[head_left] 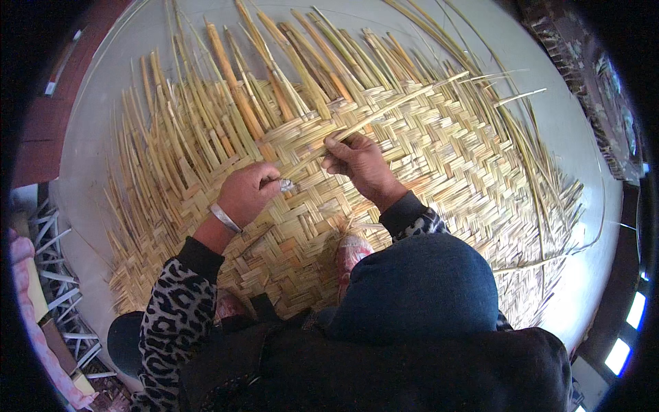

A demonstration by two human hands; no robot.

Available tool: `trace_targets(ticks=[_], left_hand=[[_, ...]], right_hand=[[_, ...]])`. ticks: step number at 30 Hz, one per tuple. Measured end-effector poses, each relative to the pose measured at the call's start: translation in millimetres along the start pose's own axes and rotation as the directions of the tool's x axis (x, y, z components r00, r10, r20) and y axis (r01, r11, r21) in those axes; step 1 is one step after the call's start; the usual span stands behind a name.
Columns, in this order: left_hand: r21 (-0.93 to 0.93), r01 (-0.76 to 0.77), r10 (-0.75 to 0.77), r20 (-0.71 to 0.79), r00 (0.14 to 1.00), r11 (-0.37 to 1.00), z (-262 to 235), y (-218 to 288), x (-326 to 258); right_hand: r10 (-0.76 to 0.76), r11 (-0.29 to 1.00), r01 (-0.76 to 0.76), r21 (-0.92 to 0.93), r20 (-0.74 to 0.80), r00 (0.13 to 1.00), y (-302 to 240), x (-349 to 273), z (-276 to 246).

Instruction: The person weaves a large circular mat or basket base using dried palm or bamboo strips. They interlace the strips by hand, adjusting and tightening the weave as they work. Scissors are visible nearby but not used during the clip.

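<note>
A large mat of flattened reed strips in a zigzag weave [439, 158] spreads under and in front of me. A long pale reed strip [405, 100] slants up to the right across it. My right hand [365, 165] pinches this strip between thumb and fingers. Its lower end reaches close to my left hand [246, 195], which is closed just above the weave. Something whitish, perhaps a fingertip wrap, shows at the left fingertips; whether they also grip the strip is hidden. A silvery bracelet [225, 218] circles my left wrist.
Unwoven reed ends [226, 69] fan out along the far and left edges, over a smooth grey floor [89, 151]. Long loose strips [535, 178] lie at the right. My shoe [351, 255] and jeans-covered knee [419, 288] rest over the mat. Metal bars [65, 302] stand at the left.
</note>
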State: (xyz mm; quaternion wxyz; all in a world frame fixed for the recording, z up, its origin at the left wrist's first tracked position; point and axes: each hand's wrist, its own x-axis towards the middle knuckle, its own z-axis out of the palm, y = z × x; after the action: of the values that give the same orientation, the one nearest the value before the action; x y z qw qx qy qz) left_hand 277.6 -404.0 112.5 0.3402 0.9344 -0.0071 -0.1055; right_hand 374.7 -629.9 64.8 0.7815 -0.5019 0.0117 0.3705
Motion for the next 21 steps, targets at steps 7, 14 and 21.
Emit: trace_targets(ticks=[7,14,21], left_hand=[[0.362,-0.114,0.180,-0.153,0.972,0.925,11,9,-1],[-0.250,0.084,-0.069,0.069,0.995,0.965,7,-4,9],[0.017,0.099,-0.100,0.245,0.964,0.995,-7,-27,14]], right_hand=[[0.051,0.998,-0.048,0.035,-0.098,0.994,10,-1,-2],[0.066,0.996,-0.065,0.067,-0.020,0.998,2,-7,-9],[-0.061,0.975,0.046,-0.219,-0.063,0.996,15,17,-16]])
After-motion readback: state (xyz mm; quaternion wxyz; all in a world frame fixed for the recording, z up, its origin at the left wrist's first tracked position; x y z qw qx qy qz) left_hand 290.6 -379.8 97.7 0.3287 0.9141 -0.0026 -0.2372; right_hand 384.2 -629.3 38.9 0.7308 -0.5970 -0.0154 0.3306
